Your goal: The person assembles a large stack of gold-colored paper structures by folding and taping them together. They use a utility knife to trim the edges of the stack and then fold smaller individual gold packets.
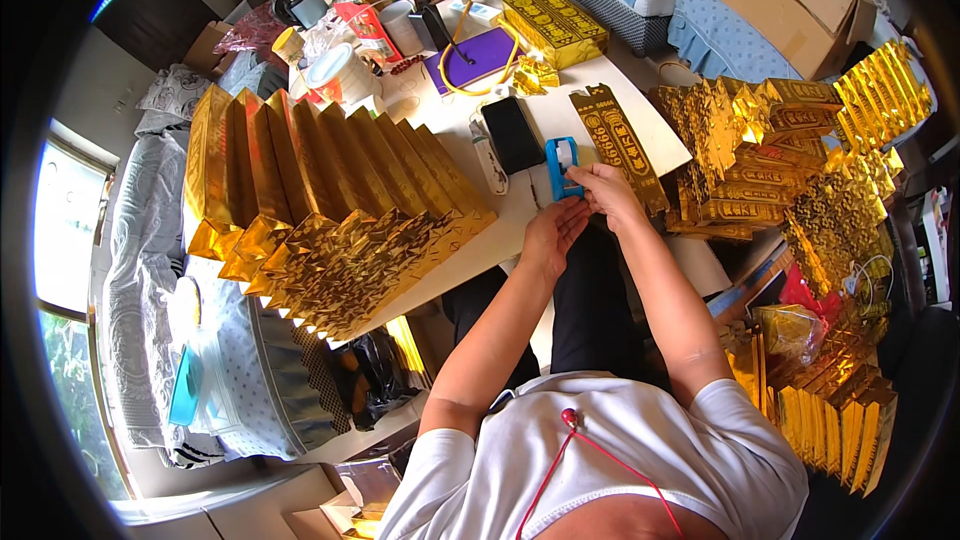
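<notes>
1. Two hands meet at the near edge of the white worktop (pixel 640 130): right hand (pixel 603 190) pinches shut on a blue tool (pixel 562 166); left hand (pixel 553 236) curls just below, its grasp not discernible.
2. Blue tool lies between a black phone (pixel 512 133) and a gold strip (pixel 620 147).
3. Recommended: steady the tool with the left hand and keep the fingertips out of its opening.
4. Folded gold stacks (pixel 330 210) sit close by; keep elbows off them.

We wore a white short-sleeved shirt (pixel 640 460) and dark trousers (pixel 590 310). A thin red cord (pixel 600 450) with a small red bead at its top ran down the shirt front. Our forearms and both hands were bare, without rings or watch.
</notes>
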Demonstrator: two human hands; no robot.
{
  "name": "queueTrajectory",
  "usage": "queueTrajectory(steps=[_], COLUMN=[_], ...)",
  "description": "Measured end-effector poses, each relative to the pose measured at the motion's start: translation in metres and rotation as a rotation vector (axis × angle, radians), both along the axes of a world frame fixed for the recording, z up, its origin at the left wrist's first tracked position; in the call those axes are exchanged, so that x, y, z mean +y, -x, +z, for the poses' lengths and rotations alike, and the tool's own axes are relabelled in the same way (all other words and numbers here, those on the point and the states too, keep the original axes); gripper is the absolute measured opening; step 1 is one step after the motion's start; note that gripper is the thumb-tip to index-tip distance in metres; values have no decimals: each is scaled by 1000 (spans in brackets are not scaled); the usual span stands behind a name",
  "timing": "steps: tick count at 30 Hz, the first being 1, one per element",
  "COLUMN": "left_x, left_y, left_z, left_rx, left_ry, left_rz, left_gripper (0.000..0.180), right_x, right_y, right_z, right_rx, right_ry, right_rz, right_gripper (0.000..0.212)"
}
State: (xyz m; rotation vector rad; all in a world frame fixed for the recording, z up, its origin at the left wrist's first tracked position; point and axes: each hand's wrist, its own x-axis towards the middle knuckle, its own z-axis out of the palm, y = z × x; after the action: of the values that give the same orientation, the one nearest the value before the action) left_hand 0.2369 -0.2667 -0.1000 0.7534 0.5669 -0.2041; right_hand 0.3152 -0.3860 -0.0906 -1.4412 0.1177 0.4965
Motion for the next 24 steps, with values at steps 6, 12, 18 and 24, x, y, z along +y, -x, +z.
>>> queueTrajectory(steps=[6, 12, 18, 24], left_x=[4, 8, 3, 6], left_y=[-9, -10, -5, -8], left_z=[-5, -10, -7, -10], left_rx=[37, 46, -16, -29], left_ry=[9, 23, -27, -49], left_rz=[7, 8, -17, -51], left_gripper=[31, 33, 35, 33], right_x=[10, -28, -72, -81], right_y=[10, 108, 226, 265], right_z=[-2, 10, 26, 23], right_rx=[-164, -280, 57, 223], right_ry=[55, 66, -38, -71], right_rz=[-115, -51, 55, 174], right_gripper=[24, 26, 21, 17])
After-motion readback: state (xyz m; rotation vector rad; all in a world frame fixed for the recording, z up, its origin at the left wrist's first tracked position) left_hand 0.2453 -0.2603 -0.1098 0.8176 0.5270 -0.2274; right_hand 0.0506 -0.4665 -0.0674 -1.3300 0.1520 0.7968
